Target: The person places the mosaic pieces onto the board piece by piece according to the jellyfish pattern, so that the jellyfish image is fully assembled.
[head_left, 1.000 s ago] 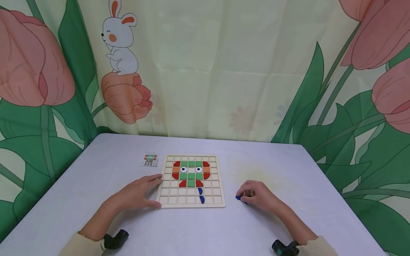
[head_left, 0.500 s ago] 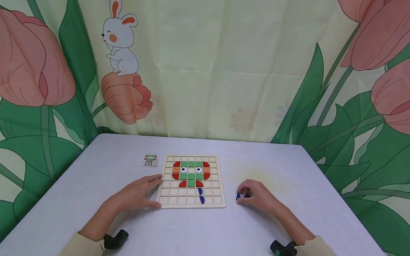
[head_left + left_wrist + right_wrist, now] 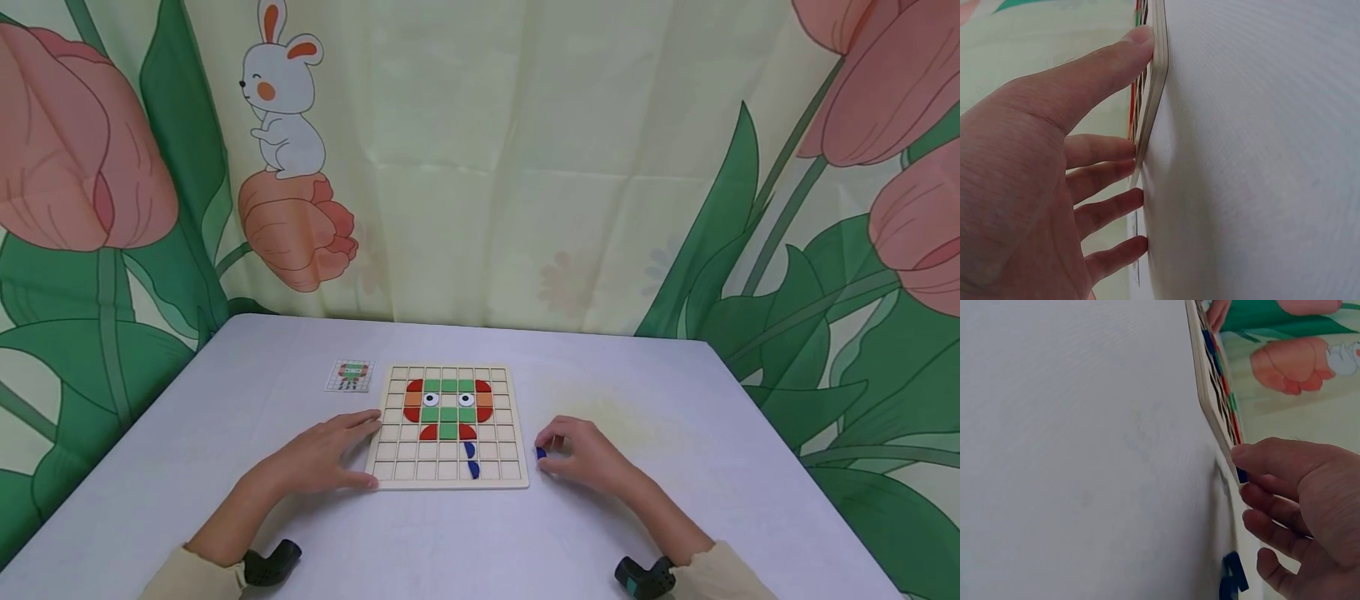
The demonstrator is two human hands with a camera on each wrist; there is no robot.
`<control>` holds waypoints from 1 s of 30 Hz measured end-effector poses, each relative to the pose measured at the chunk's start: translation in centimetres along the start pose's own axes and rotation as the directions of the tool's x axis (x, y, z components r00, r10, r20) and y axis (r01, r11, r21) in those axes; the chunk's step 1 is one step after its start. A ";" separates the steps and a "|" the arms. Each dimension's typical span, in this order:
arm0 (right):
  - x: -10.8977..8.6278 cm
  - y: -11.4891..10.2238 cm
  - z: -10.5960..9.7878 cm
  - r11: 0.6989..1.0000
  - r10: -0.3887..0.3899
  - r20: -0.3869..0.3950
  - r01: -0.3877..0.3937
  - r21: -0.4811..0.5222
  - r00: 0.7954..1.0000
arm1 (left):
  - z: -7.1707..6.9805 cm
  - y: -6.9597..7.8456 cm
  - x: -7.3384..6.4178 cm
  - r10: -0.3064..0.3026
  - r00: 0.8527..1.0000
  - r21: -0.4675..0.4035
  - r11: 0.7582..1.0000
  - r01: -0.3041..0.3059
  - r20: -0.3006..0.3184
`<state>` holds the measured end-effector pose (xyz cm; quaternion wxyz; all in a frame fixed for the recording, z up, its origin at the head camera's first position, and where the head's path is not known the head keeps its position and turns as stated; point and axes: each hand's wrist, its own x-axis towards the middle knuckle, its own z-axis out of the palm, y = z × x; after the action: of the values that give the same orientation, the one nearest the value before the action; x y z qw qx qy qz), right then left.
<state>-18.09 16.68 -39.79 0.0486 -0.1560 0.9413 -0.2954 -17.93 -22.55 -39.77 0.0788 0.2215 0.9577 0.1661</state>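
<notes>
My left hand (image 3: 322, 454) rests at the left edge of a wooden grid board (image 3: 498, 468), thumb on the near corner, fingers spread along the side. Right of the board, my right hand (image 3: 585, 454) pinches a small blue half-round tile (image 3: 541, 453) between thumb and forefinger, partly hidden by the fingertips. On the board, green, red and orange tiles (image 3: 447, 414) form a face with two eye tiles (image 3: 431, 400). Below it, two blue tiles (image 3: 470, 450) sit one under the other. In the right wrist view, more blue tiles (image 3: 1233, 572) lie on the table beneath my hand.
A small pattern card (image 3: 350, 376) lies behind my left hand, left of the board. The white-covered table (image 3: 450, 542) ends at a printed curtain (image 3: 510, 208) with tulips and a rabbit. Each wrist wears a black camera (image 3: 273, 562).
My right hand has picked a blue tile off the table and moved left with it towards the board. The left hand and the board stay in place.
</notes>
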 end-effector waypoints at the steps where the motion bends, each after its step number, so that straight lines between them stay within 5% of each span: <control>1: 0.2 -0.3 0.1 1.000 -0.010 0.005 0.010 0.004 1.000 | 0.0 0.0 0.0 0.003 1.000 0.000 1.000 -0.003 -0.002; 30: 5.3 -6.8 4.9 0.973 -0.229 0.113 0.225 0.047 0.967 | -0.2 0.0 -0.2 -0.003 1.000 -0.002 1.000 0.003 0.007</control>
<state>-20.43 7.09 -39.92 0.0725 -0.2791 0.9075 -0.3054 -17.82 -22.72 -39.63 0.0828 0.2207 0.9575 0.1662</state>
